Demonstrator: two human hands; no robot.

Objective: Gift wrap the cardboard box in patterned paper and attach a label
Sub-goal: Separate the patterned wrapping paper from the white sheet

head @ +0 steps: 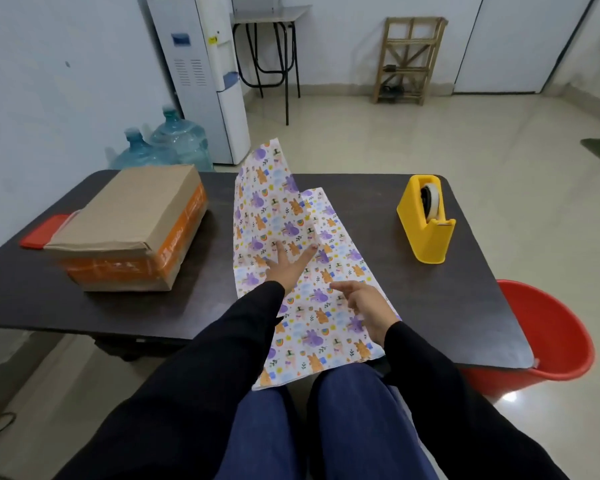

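Note:
Patterned wrapping paper [274,216] with purple and orange animals lies folded down the middle of the dark table [361,216]; its far end lifts up off the table and its near end hangs over the front edge. My left hand [288,265] presses flat on the paper with spread, straight fingers. My right hand [359,306] rests on the paper nearer to me, fingers loosely bent, holding nothing. The cardboard box [132,223], brown with orange tape on its sides, stands on the table's left part, apart from the paper.
A yellow tape dispenser [426,223] stands on the right of the table. A red flat object [42,232] pokes out behind the box at the left. A red bucket [551,337] sits on the floor by the table's right corner.

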